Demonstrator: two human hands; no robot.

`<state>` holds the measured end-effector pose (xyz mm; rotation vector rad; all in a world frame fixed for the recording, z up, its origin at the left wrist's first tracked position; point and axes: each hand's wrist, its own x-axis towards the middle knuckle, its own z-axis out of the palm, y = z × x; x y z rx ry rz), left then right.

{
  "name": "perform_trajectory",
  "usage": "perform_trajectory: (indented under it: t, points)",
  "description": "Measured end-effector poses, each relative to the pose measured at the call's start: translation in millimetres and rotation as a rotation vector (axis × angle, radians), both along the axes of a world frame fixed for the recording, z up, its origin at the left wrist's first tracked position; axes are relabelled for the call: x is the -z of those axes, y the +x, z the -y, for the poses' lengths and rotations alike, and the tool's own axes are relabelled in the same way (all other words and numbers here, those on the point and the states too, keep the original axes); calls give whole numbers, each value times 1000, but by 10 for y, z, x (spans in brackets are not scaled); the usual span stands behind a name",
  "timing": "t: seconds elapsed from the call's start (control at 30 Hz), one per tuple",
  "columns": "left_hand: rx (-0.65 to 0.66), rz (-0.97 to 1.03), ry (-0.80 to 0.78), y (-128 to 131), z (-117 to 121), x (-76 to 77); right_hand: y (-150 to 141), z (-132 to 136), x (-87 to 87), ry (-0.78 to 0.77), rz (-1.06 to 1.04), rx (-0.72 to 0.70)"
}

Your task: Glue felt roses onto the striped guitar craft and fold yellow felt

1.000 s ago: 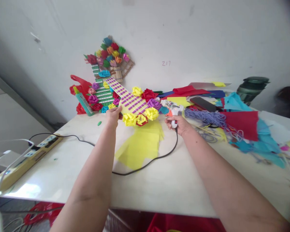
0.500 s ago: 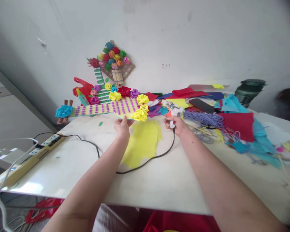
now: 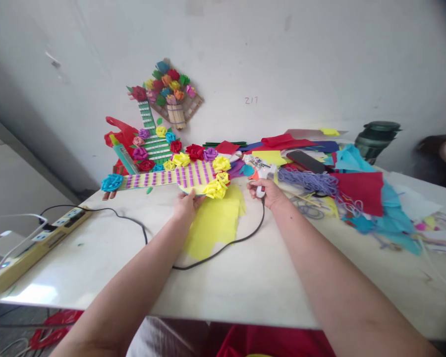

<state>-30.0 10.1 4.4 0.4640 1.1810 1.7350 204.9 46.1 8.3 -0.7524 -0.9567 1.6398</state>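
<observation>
My left hand [image 3: 187, 206] is closed on the near edge of a guitar-shaped paper craft [image 3: 148, 179]. The craft is pale yellow with purple strips, has yellow, red and purple paper flowers round its wide end, and a blue flower [image 3: 112, 182] at its narrow left end. In my right hand [image 3: 269, 192], closed round its handle, is a white glue gun [image 3: 260, 190] with a black cord. Its front end is beside colourful scraps and hard to make out. Yellow crepe paper [image 3: 211, 225] lies flat on the table between my hands.
A power strip [image 3: 40, 243] lies at the left, and the black cord [image 3: 223, 246] loops across the table. Behind stand a green flower-trimmed craft [image 3: 158, 148] and a stick-bundle bouquet [image 3: 176, 116]. Purple yarn [image 3: 308, 181], a phone [image 3: 306, 161], coloured sheets and a dark bottle [image 3: 377, 139] are rightward.
The guitar-shaped craft has lowered and tilted, its narrow end shifting right. My right hand still holds the glue gun in nearly the same place. The view has shifted slightly.
</observation>
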Motion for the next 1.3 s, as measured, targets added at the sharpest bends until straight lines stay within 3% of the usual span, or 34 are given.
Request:
perform_trajectory:
  t: [0.33, 0.6, 0.7, 0.83, 0.9, 0.97, 1.03, 1.1, 1.17, 1.3]
  points:
    - [100, -20, -210, -100, -12, -78, -20, -1, 25, 10, 18, 7]
    - [307, -216, -413, -249, -25, -129, -14, -31, 70, 10, 23, 11]
    - [362, -421, -483, -316, 7, -179, -18, -26, 71, 9, 27, 2]
    - [382, -1045, -583, -445, 7, -307, -27, -13, 71, 20, 48, 14]
    - [248, -1342, -545, -510, -21, -385, -30, -10, 72, 18, 59, 16]
    - [27, -1529, -555, -554, -65, -446, -30, -9, 71, 8, 68, 13]
    - [-128, -1594, -509, -579, -123, -470, -29, -6, 67, -2, 77, 13]
    - [-153, -1617, -453, -601, -191, -458, -27, 0, 62, -11, 85, 12]
    - [-108, -1648, -405, -638, -259, -423, -25, 6, 60, -8, 86, 16]
    - [68, -1688, -457, -777, -360, -344, -19, -2, 77, 19, 72, 30]
